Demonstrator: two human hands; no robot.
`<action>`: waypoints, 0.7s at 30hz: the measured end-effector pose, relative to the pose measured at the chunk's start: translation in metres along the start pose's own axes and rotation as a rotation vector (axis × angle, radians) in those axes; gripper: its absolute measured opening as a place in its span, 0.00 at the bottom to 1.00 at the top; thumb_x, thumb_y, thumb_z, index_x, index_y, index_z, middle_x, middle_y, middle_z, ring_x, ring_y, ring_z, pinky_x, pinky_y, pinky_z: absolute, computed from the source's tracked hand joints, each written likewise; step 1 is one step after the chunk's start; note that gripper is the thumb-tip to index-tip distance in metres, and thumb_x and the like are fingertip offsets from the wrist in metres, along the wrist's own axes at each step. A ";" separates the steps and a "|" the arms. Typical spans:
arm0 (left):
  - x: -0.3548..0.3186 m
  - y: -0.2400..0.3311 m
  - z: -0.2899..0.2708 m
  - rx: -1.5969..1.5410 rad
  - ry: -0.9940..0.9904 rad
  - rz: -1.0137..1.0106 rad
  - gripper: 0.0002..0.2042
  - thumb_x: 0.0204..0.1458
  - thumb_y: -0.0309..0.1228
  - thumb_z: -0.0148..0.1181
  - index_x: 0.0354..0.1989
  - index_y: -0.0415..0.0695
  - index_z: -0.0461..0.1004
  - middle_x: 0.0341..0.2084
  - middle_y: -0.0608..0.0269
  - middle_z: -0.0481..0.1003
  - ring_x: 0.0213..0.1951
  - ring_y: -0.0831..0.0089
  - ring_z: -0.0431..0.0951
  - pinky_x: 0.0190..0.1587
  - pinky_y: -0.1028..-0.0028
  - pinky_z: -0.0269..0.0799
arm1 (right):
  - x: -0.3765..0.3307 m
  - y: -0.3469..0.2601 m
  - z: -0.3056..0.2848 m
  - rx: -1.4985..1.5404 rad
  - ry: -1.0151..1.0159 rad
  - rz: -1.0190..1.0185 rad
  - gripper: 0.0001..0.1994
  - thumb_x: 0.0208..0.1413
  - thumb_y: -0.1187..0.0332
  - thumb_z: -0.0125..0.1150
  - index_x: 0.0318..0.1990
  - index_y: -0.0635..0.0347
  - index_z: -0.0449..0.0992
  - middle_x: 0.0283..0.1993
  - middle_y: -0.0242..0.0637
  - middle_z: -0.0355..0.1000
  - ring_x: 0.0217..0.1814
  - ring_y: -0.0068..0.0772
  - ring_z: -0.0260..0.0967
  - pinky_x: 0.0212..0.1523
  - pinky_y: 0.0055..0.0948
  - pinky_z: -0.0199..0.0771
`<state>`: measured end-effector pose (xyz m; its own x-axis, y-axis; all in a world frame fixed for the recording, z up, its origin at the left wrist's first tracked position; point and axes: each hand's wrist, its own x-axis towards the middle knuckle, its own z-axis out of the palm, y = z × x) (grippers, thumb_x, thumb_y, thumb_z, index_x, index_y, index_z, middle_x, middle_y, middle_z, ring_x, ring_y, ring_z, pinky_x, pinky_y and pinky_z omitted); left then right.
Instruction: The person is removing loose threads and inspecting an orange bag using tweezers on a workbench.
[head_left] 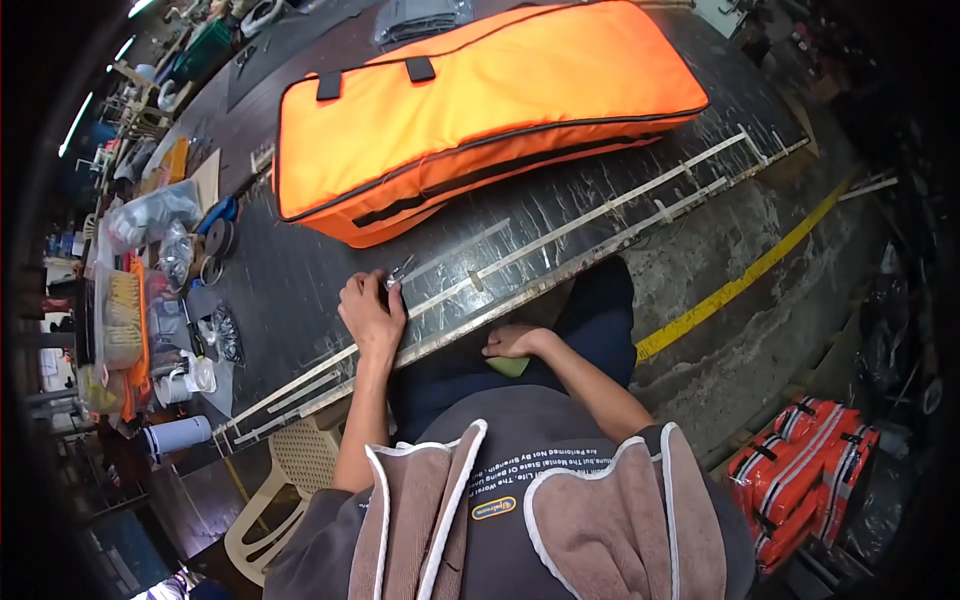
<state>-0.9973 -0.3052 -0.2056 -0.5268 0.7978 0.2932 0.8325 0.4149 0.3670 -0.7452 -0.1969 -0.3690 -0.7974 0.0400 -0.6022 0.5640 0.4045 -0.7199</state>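
Note:
My left hand [373,314] rests on the dark tabletop near its front edge. Its fingers are bent and pinched around a small shiny metal piece [399,272], whose exact kind is too small to make out. Just beyond lies a large orange padded bag [480,110] with black piping, a long black zip along its near side and two short black straps on top. My right hand [513,341] is curled closed over my lap, below the table edge. Under it a bit of green material [508,366] shows; whether the fingers grip it is hidden.
White measuring strips [610,205] run along the table's front edge. At left stand a plastic bin [122,320], a white cup [172,388] and a dark tape roll [221,238]. A beige plastic chair [300,455] is at lower left; red-orange bags [800,470] lie at right.

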 end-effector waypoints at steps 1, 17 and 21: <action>0.005 0.008 -0.005 0.057 -0.065 0.004 0.13 0.58 0.32 0.73 0.49 0.41 0.84 0.45 0.52 0.81 0.51 0.48 0.79 0.57 0.49 0.72 | -0.023 -0.006 -0.006 0.031 0.051 -0.066 0.29 0.74 0.40 0.57 0.58 0.59 0.86 0.57 0.50 0.85 0.61 0.54 0.81 0.63 0.46 0.77; 0.090 0.151 -0.086 -0.176 0.306 0.622 0.20 0.51 0.34 0.77 0.54 0.46 0.84 0.54 0.53 0.81 0.59 0.51 0.79 0.64 0.51 0.69 | -0.147 -0.131 -0.156 0.545 1.437 -0.659 0.10 0.78 0.70 0.52 0.50 0.65 0.80 0.45 0.40 0.82 0.45 0.34 0.81 0.49 0.36 0.80; 0.145 0.122 -0.080 0.171 0.200 0.502 0.13 0.56 0.38 0.77 0.48 0.51 0.87 0.46 0.60 0.84 0.54 0.57 0.83 0.61 0.49 0.69 | -0.168 -0.151 -0.253 -0.327 1.592 -0.470 0.06 0.66 0.72 0.64 0.48 0.60 0.82 0.44 0.43 0.82 0.49 0.49 0.81 0.55 0.45 0.74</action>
<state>-0.9858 -0.1739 -0.0479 -0.0678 0.8239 0.5626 0.9964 0.0845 -0.0037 -0.7507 -0.0338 -0.0716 -0.3953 0.6011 0.6946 0.3303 0.7986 -0.5031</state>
